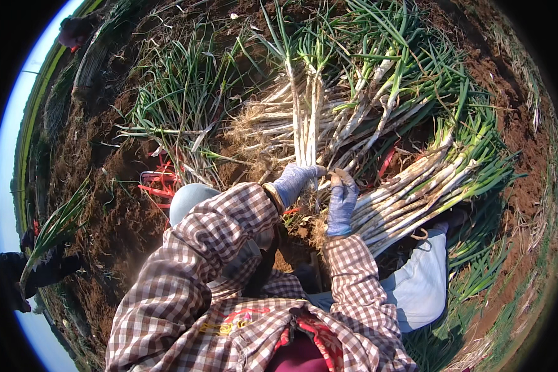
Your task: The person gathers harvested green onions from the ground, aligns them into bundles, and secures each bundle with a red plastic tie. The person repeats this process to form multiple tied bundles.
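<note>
My left hand (294, 185), in a pale grey-blue knit glove, is closed around the lower ends of a few upright green onion stalks (305, 118). Their green tops point away from me. Close by on the right, my right hand (344, 197) wears a matching glove with dirty fingertips. Its thumb and fingers curl near the left fingertips, and whether something thin is pinched there is unclear. To the right of it, a bundle of green onions (409, 195) lies slanted, roots towards me. A larger heap of green onions (272, 118) lies beyond both hands.
Red plastic strips (160, 179) lie by my left knee (190, 201). More leafy green onions (181, 93) rest at the upper left on brown soil (107, 167). At far left a person in dark clothing (51, 269) is by a green bunch (58, 228). My right leg (421, 283) is bent beside the bundle.
</note>
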A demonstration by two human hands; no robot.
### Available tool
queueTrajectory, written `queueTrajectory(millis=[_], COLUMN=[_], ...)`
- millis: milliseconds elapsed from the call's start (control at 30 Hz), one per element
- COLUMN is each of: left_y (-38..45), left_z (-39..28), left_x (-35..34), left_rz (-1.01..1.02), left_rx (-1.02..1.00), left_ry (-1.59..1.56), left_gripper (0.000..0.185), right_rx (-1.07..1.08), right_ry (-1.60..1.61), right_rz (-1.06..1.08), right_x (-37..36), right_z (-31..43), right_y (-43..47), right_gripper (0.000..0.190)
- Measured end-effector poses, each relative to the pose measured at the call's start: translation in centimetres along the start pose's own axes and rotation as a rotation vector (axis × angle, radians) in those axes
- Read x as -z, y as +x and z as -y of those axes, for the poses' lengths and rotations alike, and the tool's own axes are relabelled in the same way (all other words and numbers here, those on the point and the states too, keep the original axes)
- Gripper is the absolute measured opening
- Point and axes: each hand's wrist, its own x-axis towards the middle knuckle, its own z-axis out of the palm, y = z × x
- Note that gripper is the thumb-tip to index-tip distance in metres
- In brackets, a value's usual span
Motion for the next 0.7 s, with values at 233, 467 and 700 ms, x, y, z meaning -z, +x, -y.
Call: queueTrajectory(millis=[233, 467, 700], left_y=[-3.7, -6.0, -4.3], left_z=[-1.9, -7.3, -6.6], left_x=[0.8, 6.4, 5.3], left_rz=[0.172, -0.077, 0.109], left_rx=[-0.106, -0.064, -0.086], left_ry=[-0.011, 0.102, 0.010], left_gripper=[0.029, 0.027, 0.030], right_rx=[-0.693, -0.314, -0.199], right_ry=[-0.049, -0.359, -0.926], right_rz=[0.084, -0.226, 0.083], right_x=[-0.2, 3.6, -0.8], right_z=[-0.6, -0.9, -3.8], right_y=[6.4, 8.6, 16.9], right_gripper=[0.059, 0.073, 0.038])
